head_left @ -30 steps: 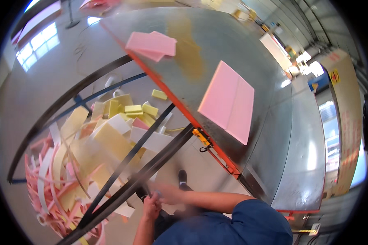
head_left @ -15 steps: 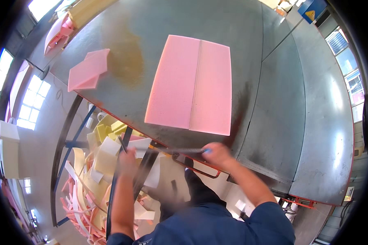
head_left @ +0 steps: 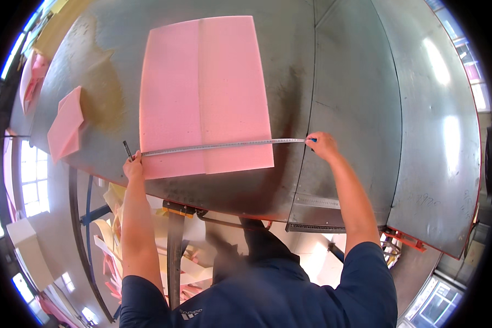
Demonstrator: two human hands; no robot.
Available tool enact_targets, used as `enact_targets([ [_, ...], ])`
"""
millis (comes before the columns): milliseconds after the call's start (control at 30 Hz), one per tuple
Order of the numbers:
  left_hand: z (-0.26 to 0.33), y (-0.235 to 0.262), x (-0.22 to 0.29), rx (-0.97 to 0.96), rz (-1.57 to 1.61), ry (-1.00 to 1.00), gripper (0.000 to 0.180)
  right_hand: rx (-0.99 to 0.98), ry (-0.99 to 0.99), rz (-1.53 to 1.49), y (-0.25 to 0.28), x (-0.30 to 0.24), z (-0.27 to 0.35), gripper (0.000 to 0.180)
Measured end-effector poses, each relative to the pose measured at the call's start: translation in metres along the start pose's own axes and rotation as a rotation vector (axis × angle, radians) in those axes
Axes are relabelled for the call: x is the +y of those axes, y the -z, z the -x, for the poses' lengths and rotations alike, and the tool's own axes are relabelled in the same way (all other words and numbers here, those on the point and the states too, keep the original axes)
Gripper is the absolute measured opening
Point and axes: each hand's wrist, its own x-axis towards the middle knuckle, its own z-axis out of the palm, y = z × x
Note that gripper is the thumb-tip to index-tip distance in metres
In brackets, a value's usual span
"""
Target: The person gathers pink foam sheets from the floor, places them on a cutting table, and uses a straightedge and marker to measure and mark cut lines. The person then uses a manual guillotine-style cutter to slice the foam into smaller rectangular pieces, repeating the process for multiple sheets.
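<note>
A grey measuring tape [head_left: 218, 145] with fine marks runs crosswise over the near part of a pink foam slab [head_left: 172, 82]. My left hand [head_left: 133, 165] pinches the tape's end at the slab's left edge; a dark pen [head_left: 127, 150] also sticks up from its fingers. Past the slab's right edge, over the metal table, my right hand [head_left: 323, 146] is closed on the tape's other end. A small blue piece [head_left: 312, 140] shows at its fingertips. Lengthwise down the slab runs a seam, the right part slightly paler.
The grey metal table [head_left: 355, 109] carries two overlapping pink foam offcuts [head_left: 66, 127] at left. A marked metal scale [head_left: 317, 202] lies by its near edge. Below the table, foam scraps [head_left: 112, 257] are heaped at left, beside a metal leg [head_left: 174, 257].
Both hands have moved up and apart from the table's near edge, laying the tape across the slab. The view has shifted, so the slab appears farther left.
</note>
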Motion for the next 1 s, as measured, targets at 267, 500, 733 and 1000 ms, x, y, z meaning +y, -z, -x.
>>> enact_targets([
  [267, 0.026, -0.002, 0.019, 0.060, -0.269, -0.081, 0.028, -0.077, -0.079, 0.018, 0.003, -0.011, 0.001, 0.017],
  [500, 0.014, 0.007, 0.011, 0.052, -0.323, -0.112, 0.030, -0.060, -0.056, 0.000, -0.001, -0.015, -0.007, 0.016],
  [733, 0.024, 0.000, 0.014, 0.076, -0.335, -0.153, 0.024, -0.085, -0.051, 0.059, -0.004, -0.009, -0.006, 0.016],
  [1000, 0.036, -0.021, 0.018, 0.048, -0.418, -0.231, 0.033, -0.046, 0.109, 0.033, -0.015, 0.026, -0.020, 0.020],
])
